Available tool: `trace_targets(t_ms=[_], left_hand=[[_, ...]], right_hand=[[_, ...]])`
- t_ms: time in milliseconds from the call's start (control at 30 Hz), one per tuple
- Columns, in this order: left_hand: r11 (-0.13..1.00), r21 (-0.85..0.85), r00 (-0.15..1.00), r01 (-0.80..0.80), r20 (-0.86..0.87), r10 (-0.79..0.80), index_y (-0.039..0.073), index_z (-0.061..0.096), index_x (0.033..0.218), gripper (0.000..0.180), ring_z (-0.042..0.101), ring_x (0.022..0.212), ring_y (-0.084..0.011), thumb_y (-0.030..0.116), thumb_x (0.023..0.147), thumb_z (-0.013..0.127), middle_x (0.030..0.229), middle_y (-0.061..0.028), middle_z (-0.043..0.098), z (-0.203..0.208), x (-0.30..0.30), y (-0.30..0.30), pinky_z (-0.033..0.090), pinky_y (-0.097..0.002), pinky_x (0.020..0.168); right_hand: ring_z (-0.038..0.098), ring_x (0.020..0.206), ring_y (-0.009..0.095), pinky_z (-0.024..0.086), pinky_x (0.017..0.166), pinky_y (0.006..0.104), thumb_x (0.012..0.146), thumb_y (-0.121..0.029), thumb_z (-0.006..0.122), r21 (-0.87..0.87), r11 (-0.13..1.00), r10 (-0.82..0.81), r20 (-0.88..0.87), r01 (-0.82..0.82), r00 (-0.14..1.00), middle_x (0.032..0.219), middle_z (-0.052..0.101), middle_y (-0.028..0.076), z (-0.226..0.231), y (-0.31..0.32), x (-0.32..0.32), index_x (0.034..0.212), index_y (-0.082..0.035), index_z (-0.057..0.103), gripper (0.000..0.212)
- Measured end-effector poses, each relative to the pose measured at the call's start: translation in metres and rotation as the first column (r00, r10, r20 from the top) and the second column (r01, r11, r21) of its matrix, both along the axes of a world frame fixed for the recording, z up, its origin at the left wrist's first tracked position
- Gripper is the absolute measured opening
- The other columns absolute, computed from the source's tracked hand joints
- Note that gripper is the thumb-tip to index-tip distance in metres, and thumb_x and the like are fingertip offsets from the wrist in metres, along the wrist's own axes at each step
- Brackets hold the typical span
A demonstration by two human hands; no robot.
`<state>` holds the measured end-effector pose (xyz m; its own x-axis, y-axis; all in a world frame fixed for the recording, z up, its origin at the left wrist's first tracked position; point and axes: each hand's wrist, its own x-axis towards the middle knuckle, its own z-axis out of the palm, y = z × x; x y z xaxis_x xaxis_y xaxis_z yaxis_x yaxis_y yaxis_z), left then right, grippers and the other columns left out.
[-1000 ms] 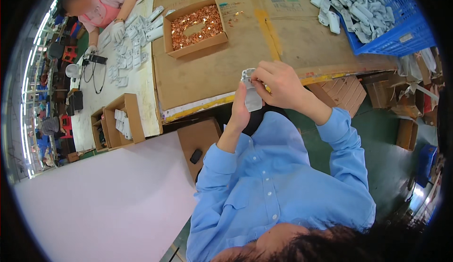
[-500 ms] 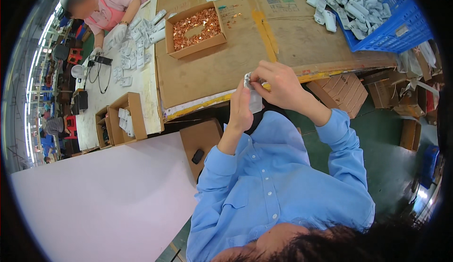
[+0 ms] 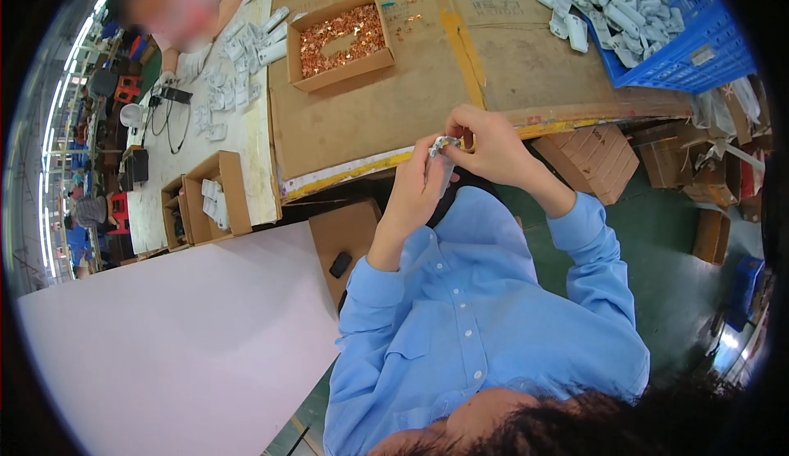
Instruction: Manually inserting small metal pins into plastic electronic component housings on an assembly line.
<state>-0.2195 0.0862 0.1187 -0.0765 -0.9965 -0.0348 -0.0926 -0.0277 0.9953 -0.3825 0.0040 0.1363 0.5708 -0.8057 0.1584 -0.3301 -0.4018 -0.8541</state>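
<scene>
My left hand (image 3: pixel 414 186) is closed around a small white plastic casing (image 3: pixel 445 147), held just off the near edge of the work table. The casing's upper end faces up, and small details in it are too fine to name. Most of its body is hidden by my fingers. My right hand (image 3: pixel 498 154) is at that upper end with thumb and fingers pinched together. Whatever is between those fingertips is hidden. Beyond my hands, a cardboard box (image 3: pixel 349 73) of small copper-coloured metal pieces (image 3: pixel 362 33) sits on the cardboard-covered table (image 3: pixel 362 127).
A blue crate (image 3: pixel 699 57) of white plastic casings (image 3: pixel 620 20) stands far right, some spilling out. At left, a person in pink (image 3: pixel 193 4) works beside more casings (image 3: pixel 234 70). A small carton (image 3: pixel 218 197) holds white parts. Cardboard boxes (image 3: pixel 592 160) lie under the table.
The casing has tilted, so its upper end shows more and its body less. My right fingers have shifted slightly around that end. The person in pink has leaned lower.
</scene>
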Motion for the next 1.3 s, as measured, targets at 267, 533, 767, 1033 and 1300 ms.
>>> trace_targets(t_ms=[267, 533, 767, 1033, 1300], left_hand=[[0.999, 0.019, 0.999, -0.045, 0.007, 0.045, 0.002, 0.052, 0.123, 0.026, 0.064, 0.066, -0.0118, 0.014, 0.104, 0.038, 0.086, -0.0079, 0.067, -0.004, 0.001, 0.004, 0.052, -0.0241, 0.061], [0.998, -0.014, 0.996, -0.057, 0.065, 0.058, 0.002, 0.054, 0.120, 0.025, 0.064, 0.061, -0.0120, 0.014, 0.103, 0.039, 0.079, -0.0074, 0.067, -0.012, 0.002, 0.007, 0.052, -0.0245, 0.056], [0.998, -0.020, 0.993, -0.058, 0.097, 0.060, 0.002, 0.054, 0.120, 0.026, 0.066, 0.060, -0.0132, 0.014, 0.103, 0.039, 0.077, -0.0077, 0.067, -0.009, -0.002, 0.006, 0.052, -0.0253, 0.056], [0.996, 0.037, 0.997, -0.077, 0.020, 0.076, 0.002, 0.053, 0.124, 0.027, 0.064, 0.062, -0.0120, 0.015, 0.103, 0.041, 0.082, -0.0082, 0.067, -0.018, 0.002, 0.005, 0.052, -0.0247, 0.057], [0.998, 0.021, 0.998, -0.052, 0.031, 0.052, 0.002, 0.052, 0.125, 0.028, 0.063, 0.064, -0.0110, 0.016, 0.103, 0.044, 0.084, -0.0075, 0.067, -0.018, 0.001, 0.004, 0.052, -0.0243, 0.059]], right_hand=[[0.063, 0.068, 0.028, 0.047, 0.059, 0.0384, 0.078, -0.017, 0.069, 0.015, 1.000, -0.004, -0.031, 0.005, 1.000, 0.072, 0.062, 0.010, 0.000, 0.006, 0.006, 0.085, -0.004, 0.059, 0.017], [0.063, 0.067, 0.027, 0.047, 0.059, 0.0382, 0.077, -0.016, 0.068, 0.125, 0.992, 0.011, -0.032, -0.007, 0.999, 0.068, 0.062, 0.011, -0.003, 0.007, 0.009, 0.084, -0.003, 0.057, 0.018], [0.062, 0.065, 0.029, 0.046, 0.059, 0.0389, 0.077, -0.015, 0.067, 0.110, 0.994, 0.000, -0.060, 0.006, 0.998, 0.070, 0.061, 0.011, -0.009, 0.007, 0.011, 0.084, -0.003, 0.056, 0.017], [0.063, 0.073, 0.032, 0.047, 0.062, 0.0413, 0.081, -0.017, 0.068, 0.130, 0.991, 0.022, -0.080, -0.011, 0.997, 0.074, 0.062, 0.013, -0.007, 0.009, 0.008, 0.090, -0.004, 0.058, 0.019], [0.063, 0.076, 0.034, 0.048, 0.065, 0.0429, 0.080, -0.016, 0.068, 0.075, 0.996, 0.046, -0.114, -0.038, 0.992, 0.077, 0.063, 0.013, -0.004, 0.004, 0.007, 0.090, -0.004, 0.057, 0.019]])
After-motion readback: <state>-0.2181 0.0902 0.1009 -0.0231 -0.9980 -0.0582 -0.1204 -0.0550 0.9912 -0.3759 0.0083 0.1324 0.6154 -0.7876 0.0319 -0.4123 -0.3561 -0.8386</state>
